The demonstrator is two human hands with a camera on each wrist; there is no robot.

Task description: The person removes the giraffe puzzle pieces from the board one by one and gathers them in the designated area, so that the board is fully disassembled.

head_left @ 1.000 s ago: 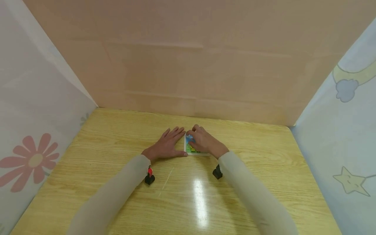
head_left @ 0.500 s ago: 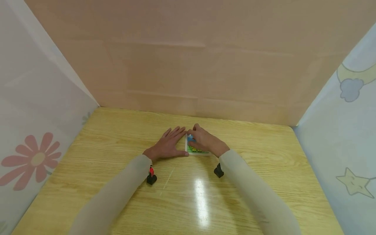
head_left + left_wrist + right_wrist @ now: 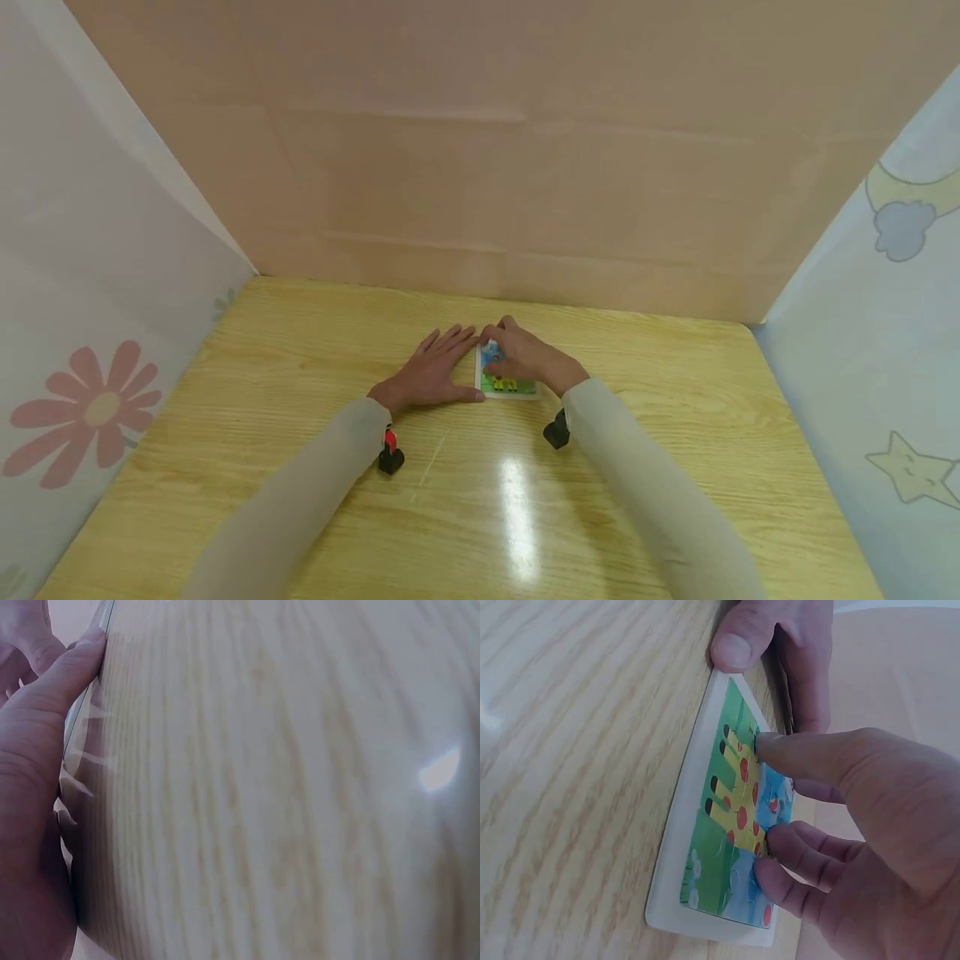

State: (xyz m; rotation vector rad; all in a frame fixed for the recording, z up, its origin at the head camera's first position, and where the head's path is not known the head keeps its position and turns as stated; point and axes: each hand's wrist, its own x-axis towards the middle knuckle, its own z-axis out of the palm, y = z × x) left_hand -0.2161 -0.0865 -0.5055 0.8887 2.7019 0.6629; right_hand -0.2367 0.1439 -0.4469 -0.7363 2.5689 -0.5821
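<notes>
A small jigsaw puzzle (image 3: 510, 387) in a white frame lies flat on the table, picturing a yellow giraffe with red spots on green and blue. My left hand (image 3: 426, 375) rests flat beside the frame's left side, fingers spread. In the right wrist view, its thumb (image 3: 739, 646) touches a corner of the frame. Over the puzzle is my right hand (image 3: 531, 357); its thumb and bent fingers (image 3: 795, 855) touch the picture, set apart from one another. Part of the picture is hidden beneath that hand. No loose piece shows between the fingers.
The wood-grain table (image 3: 315, 500) carries a bright light reflection in front of the hands. A brown panel (image 3: 480, 167) stands at the back. Pale printed sheets flank both sides, with a flower (image 3: 97, 408) on the left and a star (image 3: 911, 468) on the right.
My right hand has shifted slightly on the puzzle, uncovering a little more of the giraffe. The left hand stays beside the frame. The whole head view has drifted slightly.
</notes>
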